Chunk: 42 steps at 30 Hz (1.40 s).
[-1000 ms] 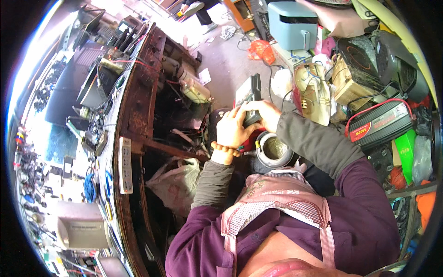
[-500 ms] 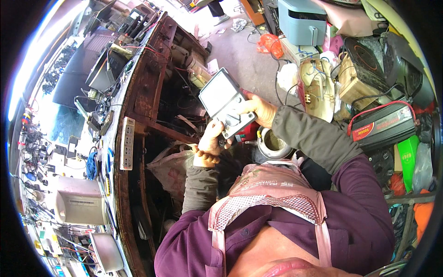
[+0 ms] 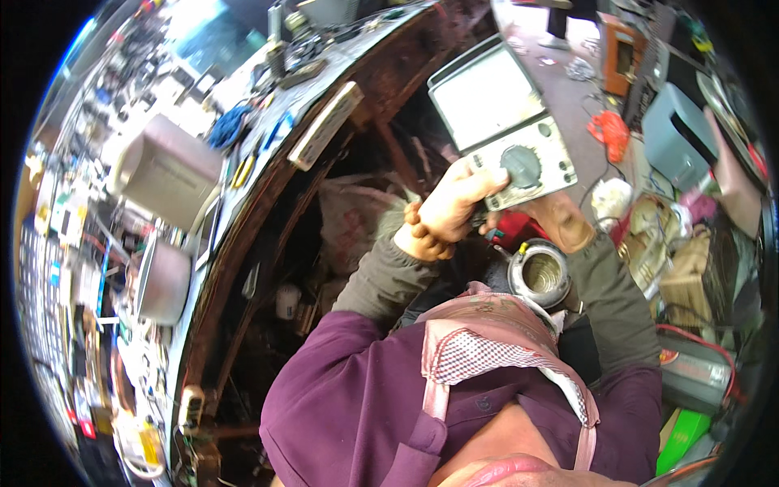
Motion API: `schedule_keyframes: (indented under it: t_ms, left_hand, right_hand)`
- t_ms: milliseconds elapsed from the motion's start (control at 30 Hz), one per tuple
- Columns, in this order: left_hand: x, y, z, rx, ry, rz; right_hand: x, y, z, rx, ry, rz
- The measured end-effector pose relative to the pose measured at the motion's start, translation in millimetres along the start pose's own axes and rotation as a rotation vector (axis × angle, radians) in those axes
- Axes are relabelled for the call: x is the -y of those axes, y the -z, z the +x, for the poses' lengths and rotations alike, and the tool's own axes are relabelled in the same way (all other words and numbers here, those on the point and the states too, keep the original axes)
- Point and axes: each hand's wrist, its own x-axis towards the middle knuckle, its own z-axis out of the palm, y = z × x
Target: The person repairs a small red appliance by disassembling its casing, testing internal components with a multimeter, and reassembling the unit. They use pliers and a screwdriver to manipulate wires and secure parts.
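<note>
Grey rectangular analogue multimeter (image 3: 505, 122), long axis rising away from the counter edge (image 3: 268, 187); left hand (image 3: 450, 207) and right hand (image 3: 560, 219) each close a grip around its lower end.

Cluttered workbench (image 3: 268, 174), grey box (image 3: 166, 170), white strip (image 3: 324, 126), blue cable (image 3: 229, 126)

Not much room here. The meter (image 3: 503, 122) is held up between both hands, left hand (image 3: 450, 207) and right hand (image 3: 560, 219), boxed in by the workbench edge (image 3: 268, 203) on the left and piled junk (image 3: 682, 260) on the right. A metal pot (image 3: 541, 274) sits just below. Open floor (image 3: 580, 105) is seen beyond the meter, probably passable.
</note>
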Motion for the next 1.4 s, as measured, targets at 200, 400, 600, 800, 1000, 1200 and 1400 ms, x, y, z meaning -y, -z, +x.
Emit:
schedule_keyframes:
  t_ms: [200,400,600,800,1000,1200,1400]
  left_hand:
    - [-53,-35,-7,0.001,-0.156,0.003]
    - [-110,-27,-8,-0.103,-0.193,0.309]
    - [-146,-4,-30,-0.334,-0.23,0.041]
    - [-147,44,-53,-0.594,-0.289,0.259]
    - [-130,94,-80,-0.696,-0.258,0.325]
    - [-88,102,-87,-0.699,-0.205,0.176]
    - [-56,113,-75,-0.564,-0.146,0.036]
  right_hand:
    - [-34,-25,14,-0.052,-0.281,-0.454]
    - [-69,39,19,-0.323,-0.069,-0.856]
    - [-38,53,17,-0.47,0.066,-1.298]
    - [-3,67,11,-0.661,0.291,-1.739]
    - [21,136,-23,-1.029,0.065,-1.642]
    - [40,182,-62,-1.259,-0.056,-1.555]
    - [52,204,-87,-1.375,0.25,-0.976]
